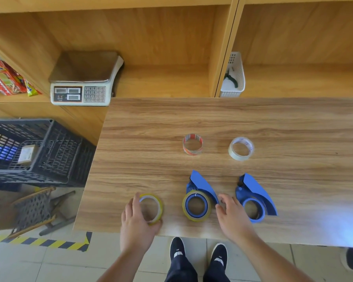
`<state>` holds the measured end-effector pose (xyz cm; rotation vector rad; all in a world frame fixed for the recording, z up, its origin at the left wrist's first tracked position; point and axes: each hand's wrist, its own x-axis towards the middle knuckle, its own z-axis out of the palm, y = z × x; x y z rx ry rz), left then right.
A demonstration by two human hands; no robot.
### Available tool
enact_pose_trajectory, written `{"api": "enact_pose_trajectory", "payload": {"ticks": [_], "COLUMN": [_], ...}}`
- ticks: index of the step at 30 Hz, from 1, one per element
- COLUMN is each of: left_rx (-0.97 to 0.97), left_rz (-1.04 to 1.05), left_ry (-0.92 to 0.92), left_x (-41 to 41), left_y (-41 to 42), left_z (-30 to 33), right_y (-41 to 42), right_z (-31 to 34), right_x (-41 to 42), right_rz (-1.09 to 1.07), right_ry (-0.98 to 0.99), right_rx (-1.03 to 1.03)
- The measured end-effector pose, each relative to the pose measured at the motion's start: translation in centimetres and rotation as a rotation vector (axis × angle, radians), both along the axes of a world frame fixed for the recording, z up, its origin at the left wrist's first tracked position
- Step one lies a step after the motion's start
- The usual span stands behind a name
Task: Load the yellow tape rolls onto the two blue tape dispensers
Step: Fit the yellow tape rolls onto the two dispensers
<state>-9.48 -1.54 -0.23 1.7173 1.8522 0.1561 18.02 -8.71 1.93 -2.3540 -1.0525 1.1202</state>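
Observation:
Two blue tape dispensers lie on the wooden table (212,123) near its front edge. The left dispenser (201,185) has a yellow tape roll (184,208) seated around its blue hub. The right dispenser (255,197) has a bare hub. A second yellow tape roll (158,202) lies flat at the front left, and my left hand (136,222) curls around its near side, thumb and fingers touching it. My right hand (231,215) hovers between the two dispensers with fingers spread, holding nothing.
A red-printed tape roll (192,144) and a clear tape roll (241,148) sit farther back. A weighing scale (84,80) stands on the shelf at the back left, a white basket (233,76) at the back. A black crate (35,151) sits left of the table.

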Motion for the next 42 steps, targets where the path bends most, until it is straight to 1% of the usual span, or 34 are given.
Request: {"api": "enact_pose_trajectory", "payload": {"ticks": [4,9,16,23,27,31,39,42], "left_rx": [0.141,0.224,0.252,0.203,0.204,0.167,0.076,0.054], "left_rz": [-0.157,-0.287,-0.431,-0.516,-0.52,-0.521,-0.321,-0.293], "left_ry": [-0.076,-0.169,-0.198,-0.209,-0.198,-0.191,-0.108,-0.074], "left_x": [0.4,2.9,8.7,15.2,18.6,21.7,26.2,27.2], "left_y": [-0.2,-0.8,-2.9,-5.4,-6.7,-8.4,-10.7,-11.0], "left_z": [1.5,3.9,4.8,4.4,4.1,3.7,3.1,2.7], "right_y": [0.1,-0.2,-1.7,-4.2,-5.4,-6.3,-6.7,-6.9], "right_z": [0.7,1.8,3.2,3.4,3.0,2.3,1.1,0.7], "right_x": [0.1,1.4,5.0,9.9,12.5,14.5,16.0,16.4], "right_rz": [-0.011,-0.021,-0.143,-0.23,-0.233,-0.219,-0.189,-0.194], "right_ry": [-0.005,0.006,0.019,-0.002,-0.077,-0.085,-0.048,-0.024], "right_rx": [0.008,0.024,0.058,0.085,0.097,0.064,0.006,-0.008]}}
